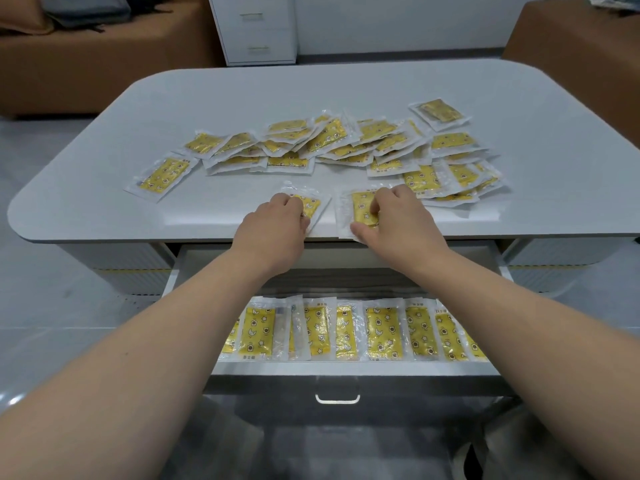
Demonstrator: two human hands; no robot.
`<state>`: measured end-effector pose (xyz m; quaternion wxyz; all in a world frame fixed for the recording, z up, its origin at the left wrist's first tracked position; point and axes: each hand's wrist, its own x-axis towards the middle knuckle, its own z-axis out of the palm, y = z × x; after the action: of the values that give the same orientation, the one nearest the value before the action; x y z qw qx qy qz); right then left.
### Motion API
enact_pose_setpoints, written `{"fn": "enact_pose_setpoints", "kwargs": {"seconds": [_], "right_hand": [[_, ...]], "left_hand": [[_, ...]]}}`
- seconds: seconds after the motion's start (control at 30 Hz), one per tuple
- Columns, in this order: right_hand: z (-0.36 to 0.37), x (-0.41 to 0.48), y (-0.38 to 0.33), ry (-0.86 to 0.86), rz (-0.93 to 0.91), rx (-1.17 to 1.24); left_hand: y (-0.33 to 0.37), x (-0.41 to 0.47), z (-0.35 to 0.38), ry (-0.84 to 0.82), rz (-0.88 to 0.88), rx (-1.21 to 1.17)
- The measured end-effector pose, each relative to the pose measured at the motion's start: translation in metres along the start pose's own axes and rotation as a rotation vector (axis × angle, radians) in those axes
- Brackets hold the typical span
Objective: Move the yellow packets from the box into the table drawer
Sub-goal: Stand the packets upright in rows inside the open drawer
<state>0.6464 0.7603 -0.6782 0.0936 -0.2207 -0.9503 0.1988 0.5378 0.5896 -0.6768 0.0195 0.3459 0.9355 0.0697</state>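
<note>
Several yellow packets in clear wrappers lie scattered in a pile (332, 147) across the white table (86, 202). At the table's front edge my left hand (277, 226) has its curled fingers on one yellow packet (313, 204). My right hand (398, 216) pinches another yellow packet (360, 206) between thumb and fingers. Below the edge, the open drawer (346, 370) holds a row of several yellow packets (346, 330) laid side by side. No box is in view.
A single packet (161, 176) lies apart at the left of the pile, another (440, 112) at the far right. Brown sofas (86, 64) stand behind the table on both sides, with a white drawer cabinet (254, 29) between them. The drawer handle (337, 398) faces me.
</note>
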Motion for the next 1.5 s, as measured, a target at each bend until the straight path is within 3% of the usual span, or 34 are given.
{"fn": "enact_pose_setpoints", "kwargs": {"seconds": [0.33, 0.5, 0.7, 0.9, 1.07, 1.17, 1.23, 1.33, 1.5], "right_hand": [[0.005, 0.017, -0.009, -0.016, 0.167, 0.326], [-0.003, 0.015, -0.015, 0.047, 0.155, 0.507], [-0.012, 0.008, -0.026, 0.11, 0.114, 0.652], [-0.019, 0.002, -0.035, -0.072, -0.018, 0.706], [-0.02, -0.01, -0.041, -0.355, -0.178, 0.789], [-0.015, -0.01, -0.041, -0.53, -0.115, 0.773], [-0.004, -0.011, -0.039, -0.61, -0.073, 0.638], [0.025, -0.02, -0.04, -0.617, -0.038, 0.451], [0.076, -0.028, -0.047, -0.666, 0.022, 0.416]], "left_hand": [[-0.003, 0.004, 0.0, 0.0, -0.139, -0.102], [-0.006, 0.003, -0.007, -0.027, -0.3, -0.098], [-0.013, 0.004, -0.014, 0.006, -0.343, -0.199], [-0.027, 0.001, -0.024, 0.052, -0.424, -0.345], [-0.04, -0.004, -0.027, 0.126, -0.441, -0.47], [-0.049, -0.005, -0.033, 0.213, -0.466, -0.557], [-0.053, -0.007, -0.038, 0.285, -0.467, -0.619], [-0.056, -0.01, -0.043, 0.373, -0.452, -0.701], [-0.053, -0.012, -0.046, 0.438, -0.42, -0.762]]}}
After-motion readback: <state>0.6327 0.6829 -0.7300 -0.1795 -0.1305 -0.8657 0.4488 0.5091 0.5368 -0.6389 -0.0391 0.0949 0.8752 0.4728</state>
